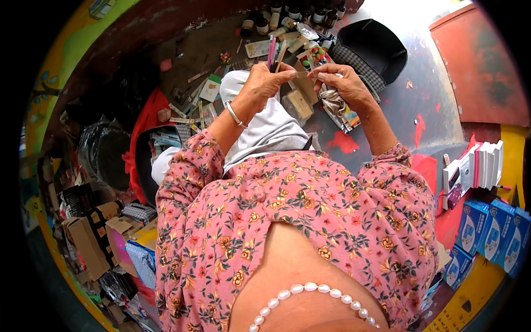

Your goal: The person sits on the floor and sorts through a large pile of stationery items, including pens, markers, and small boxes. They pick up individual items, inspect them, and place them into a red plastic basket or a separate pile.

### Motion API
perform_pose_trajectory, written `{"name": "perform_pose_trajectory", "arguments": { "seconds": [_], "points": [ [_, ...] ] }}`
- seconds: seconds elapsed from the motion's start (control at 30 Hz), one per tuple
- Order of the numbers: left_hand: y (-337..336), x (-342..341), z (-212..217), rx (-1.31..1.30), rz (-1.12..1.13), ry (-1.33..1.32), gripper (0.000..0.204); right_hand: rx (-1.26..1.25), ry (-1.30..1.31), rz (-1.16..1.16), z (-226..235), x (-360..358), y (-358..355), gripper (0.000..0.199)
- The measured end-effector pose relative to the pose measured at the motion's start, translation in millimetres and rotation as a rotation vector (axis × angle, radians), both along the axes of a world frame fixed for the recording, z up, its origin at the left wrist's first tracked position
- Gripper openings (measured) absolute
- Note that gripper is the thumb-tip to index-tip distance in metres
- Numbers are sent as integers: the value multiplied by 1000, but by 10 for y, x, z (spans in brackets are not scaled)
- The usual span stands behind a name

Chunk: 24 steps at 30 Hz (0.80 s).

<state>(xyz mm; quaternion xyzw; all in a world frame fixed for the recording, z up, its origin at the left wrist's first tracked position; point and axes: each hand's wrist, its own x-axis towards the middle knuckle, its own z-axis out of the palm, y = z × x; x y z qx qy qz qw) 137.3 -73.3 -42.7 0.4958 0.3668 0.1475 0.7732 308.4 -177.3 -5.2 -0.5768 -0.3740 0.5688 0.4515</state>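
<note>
Left hand is gripping a bunch of thin sticks, pink and dark ones fanning upward from the fist, a silver bangle sitting on that wrist. Right hand is pinching a crumpled silvery packet that is hanging below its fingers, just beside the left. Both are hovering over white cloth on the lap, above a cluttered floor with small jars.

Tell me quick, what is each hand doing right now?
Left hand: closed on a bunch of pencils.
Right hand: closed on a crumpled silver wrapper.
</note>
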Motion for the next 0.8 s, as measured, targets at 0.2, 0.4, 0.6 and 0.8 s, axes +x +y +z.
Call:
{"name": "perform_pose_trajectory", "arguments": {
  "seconds": [0.2, 0.4, 0.6, 0.8],
  "points": [
    [5, 67, 363, 238, -87, 13, 17, 85, -244, 23, 32, 197, 55, 18],
    [-33, 123, 392, 359, -135, -72, 18, -25, -289, -90, 126, 198, -4, 16],
    [109, 77, 660, 35, 2, -156, 12, -125, -612, -476, 12, 609, -260, 19],
    [33, 435, 320, 191, -275, -207, 8, 141, -795, -530, 94, 766, -256, 17]
  ]
}}
